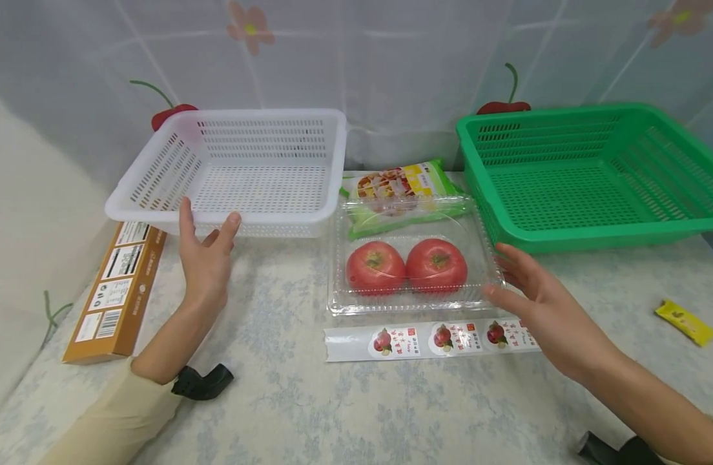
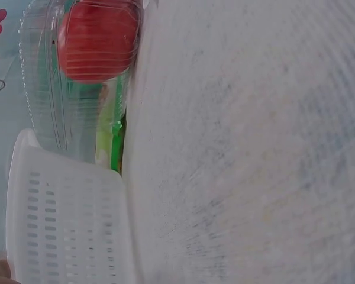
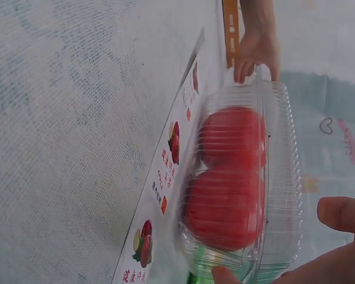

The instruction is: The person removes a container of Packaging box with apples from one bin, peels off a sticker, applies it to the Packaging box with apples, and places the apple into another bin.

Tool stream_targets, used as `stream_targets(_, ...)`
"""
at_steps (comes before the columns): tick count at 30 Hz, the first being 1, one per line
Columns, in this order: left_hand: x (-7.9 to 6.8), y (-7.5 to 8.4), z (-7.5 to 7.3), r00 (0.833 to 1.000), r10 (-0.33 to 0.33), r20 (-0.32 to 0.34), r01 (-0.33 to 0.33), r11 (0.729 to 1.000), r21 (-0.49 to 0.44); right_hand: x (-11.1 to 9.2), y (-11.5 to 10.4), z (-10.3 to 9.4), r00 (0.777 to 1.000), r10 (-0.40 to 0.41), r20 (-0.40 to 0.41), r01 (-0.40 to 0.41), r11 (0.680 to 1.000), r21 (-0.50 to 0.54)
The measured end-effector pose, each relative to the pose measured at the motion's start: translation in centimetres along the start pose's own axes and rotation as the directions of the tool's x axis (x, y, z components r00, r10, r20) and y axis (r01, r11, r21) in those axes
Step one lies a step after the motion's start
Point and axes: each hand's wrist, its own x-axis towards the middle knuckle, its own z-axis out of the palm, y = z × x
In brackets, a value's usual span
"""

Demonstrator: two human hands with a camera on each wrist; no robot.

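From the head view, we see the clear box (image 1: 403,306), holding two red fruits (image 1: 436,265), on the bench (image 1: 310,413) between the white basket (image 1: 263,187) and the green basket (image 1: 554,187). Our left hand (image 1: 205,261) rests at the white basket's near rim, fingers spread; our right hand (image 1: 539,307) is spread beside the box's right side, grasping nothing we can make out. If we pushed the box sideways, we think its rim could catch on a basket; dragged toward us, it could ride over the label strip (image 1: 347,344) and crease it. Tugging the white basket might knock the orange carton (image 1: 115,278) under its rim. Behind the baskets hangs a curtain (image 1: 391,64), so we judge the freest way is toward us, over the near cloth. The yellow packet (image 1: 685,321) lies well apart at right.

From the left wrist, the box's near end stands just beside the white basket, the green bag (image 2: 116,148) showing low behind it: little sideways room.

From the right wrist, our fingertips come close to the lid; we cannot tell whether they touch. Squeezing hard could buckle the thin plastic, and the fruits might roll.
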Motion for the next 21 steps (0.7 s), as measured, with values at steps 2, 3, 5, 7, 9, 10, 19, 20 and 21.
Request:
stream_targets(2, -0.2, -0.1, 0.0, 1.0, 0.006, -0.019, -0.007, 1.0, -0.029, -0.6, -0.2, 0.0, 1.0, -0.022, -0.019, 0.021, 0.998, -0.06)
stream_targets(3, -0.3, -0.1, 0.0, 0.999, 0.012, -0.038, -0.014, 0.999, -0.051, -1.0, -0.2, 0.1, 0.999, -0.038, -0.028, 0.035, 0.996, -0.083)
stream_targets(5, -0.6, -0.1, 0.0, 0.995, 0.019, -0.099, -0.03, 0.994, -0.104, -1.7, -0.4, 0.3, 0.992, -0.11, -0.057, 0.101, 0.985, -0.141)
stream_targets(7, -1.0, -0.1, 0.0, 0.986, 0.031, -0.167, -0.061, 0.982, -0.178, -2.3, -0.5, 0.7, 0.972, -0.216, -0.093, 0.196, 0.962, -0.187)
stream_targets(9, -1.4, -0.1, -0.1, 0.976, 0.064, -0.206, -0.116, 0.962, -0.248, -3.1, -0.8, 1.3, 0.934, -0.326, -0.145, 0.283, 0.924, -0.257)
stream_targets(10, -1.7, 0.0, -0.2, 0.975, 0.081, -0.208, -0.138, 0.951, -0.276, -3.5, -0.9, 1.7, 0.909, -0.379, -0.174, 0.318, 0.899, -0.3)
stream_targets(19, -5.8, -0.1, 0.1, 0.906, 0.355, 0.23, -0.333, 0.934, -0.13, -4.0, -1.2, 4.3, 0.798, -0.601, -0.046, 0.567, 0.775, -0.28)
stream_targets(20, -6.2, -0.1, 0.2, 0.884, 0.365, 0.291, -0.357, 0.93, -0.084, -3.7, -0.9, 4.5, 0.788, -0.615, -0.012, 0.591, 0.762, -0.264)
stream_targets(21, -6.7, -0.1, 0.3, 0.865, 0.366, 0.344, -0.377, 0.925, -0.037, -3.3, -0.5, 4.8, 0.776, -0.631, 0.023, 0.615, 0.747, -0.252)
